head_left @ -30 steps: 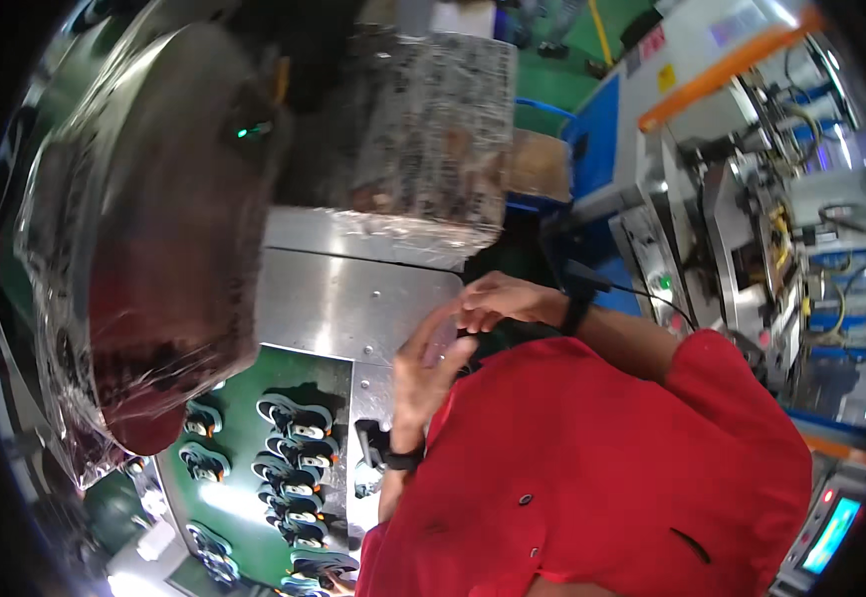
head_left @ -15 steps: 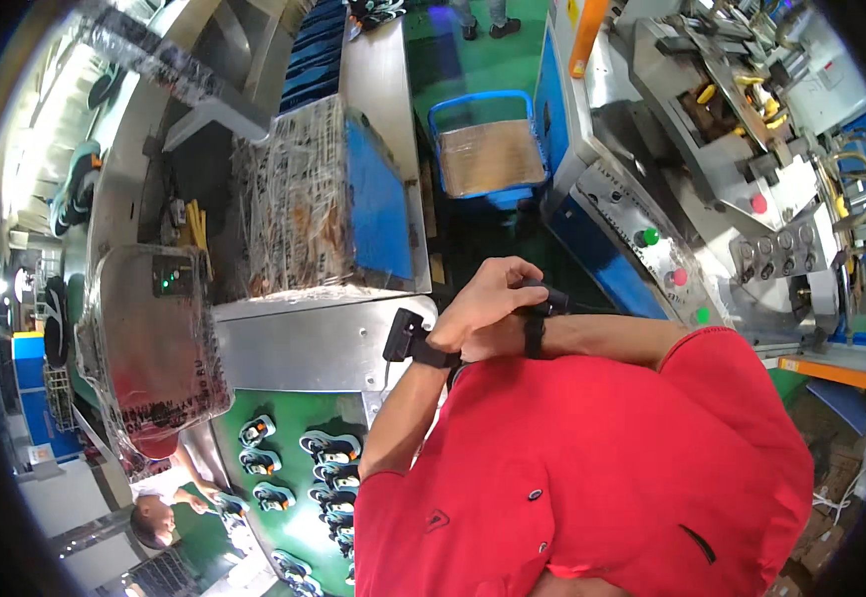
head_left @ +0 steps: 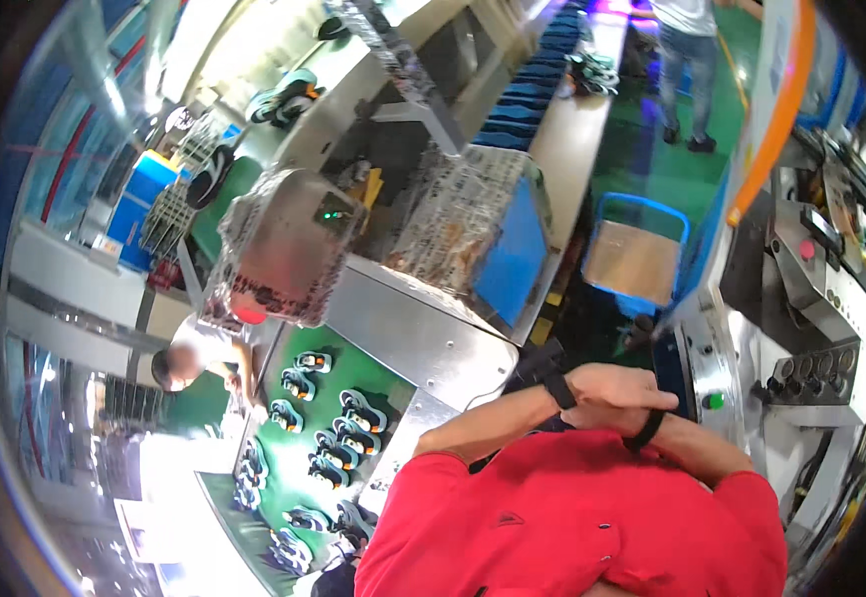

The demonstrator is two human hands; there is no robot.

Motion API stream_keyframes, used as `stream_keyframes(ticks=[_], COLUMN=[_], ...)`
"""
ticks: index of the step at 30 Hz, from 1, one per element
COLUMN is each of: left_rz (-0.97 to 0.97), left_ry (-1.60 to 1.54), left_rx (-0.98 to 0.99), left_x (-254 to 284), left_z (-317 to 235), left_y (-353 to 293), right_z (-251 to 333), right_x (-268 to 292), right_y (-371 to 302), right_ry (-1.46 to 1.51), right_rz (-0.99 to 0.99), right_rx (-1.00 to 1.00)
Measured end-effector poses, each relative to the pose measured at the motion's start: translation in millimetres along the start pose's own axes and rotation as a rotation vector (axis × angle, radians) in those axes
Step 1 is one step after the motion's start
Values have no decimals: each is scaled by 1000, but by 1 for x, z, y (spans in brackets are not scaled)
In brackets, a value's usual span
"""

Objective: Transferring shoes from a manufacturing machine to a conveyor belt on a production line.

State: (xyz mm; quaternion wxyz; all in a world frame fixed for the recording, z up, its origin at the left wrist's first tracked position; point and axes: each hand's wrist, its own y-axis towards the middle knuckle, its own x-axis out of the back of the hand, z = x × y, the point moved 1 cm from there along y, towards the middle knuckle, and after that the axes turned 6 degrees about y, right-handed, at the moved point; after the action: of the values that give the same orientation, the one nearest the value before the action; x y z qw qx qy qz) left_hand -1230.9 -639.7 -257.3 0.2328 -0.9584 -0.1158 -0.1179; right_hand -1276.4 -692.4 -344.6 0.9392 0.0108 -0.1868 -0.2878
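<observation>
My left hand lies across my right wrist, its fingers bent over and closed near the black strap there. What those fingers grip is hidden. Beneath it my right hand is mostly covered, so its fingers do not show. A small black device sits on a band round my left wrist. Both hands are close to my red shirt.
Ahead stands a blue cart with a brown board. A plastic-wrapped machine and metal table are left; a control panel with a green button is right. Several shoes lie on a green surface, near another person.
The view has swung, so the surroundings and my hands appear further right and my hands lower. My left hand stays over my right wrist. A standing person's legs show more fully at the far end.
</observation>
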Motion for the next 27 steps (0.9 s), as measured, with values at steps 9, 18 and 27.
stream_keyframes(ticks=[9, 18, 27], left_rz=[-912, -1721, -1553], left_ry=[456, 369, 614], left_rx=[-421, 4, 139], left_x=[62, 86, 85], left_z=[-46, 104, 149], left_y=[-139, -288, -304], right_z=[45, 267, 268], right_x=[111, 188, 113], right_y=[53, 450, 740], right_ry=[-54, -635, -1108], right_rz=[-191, -251, -295], right_rx=[212, 321, 98])
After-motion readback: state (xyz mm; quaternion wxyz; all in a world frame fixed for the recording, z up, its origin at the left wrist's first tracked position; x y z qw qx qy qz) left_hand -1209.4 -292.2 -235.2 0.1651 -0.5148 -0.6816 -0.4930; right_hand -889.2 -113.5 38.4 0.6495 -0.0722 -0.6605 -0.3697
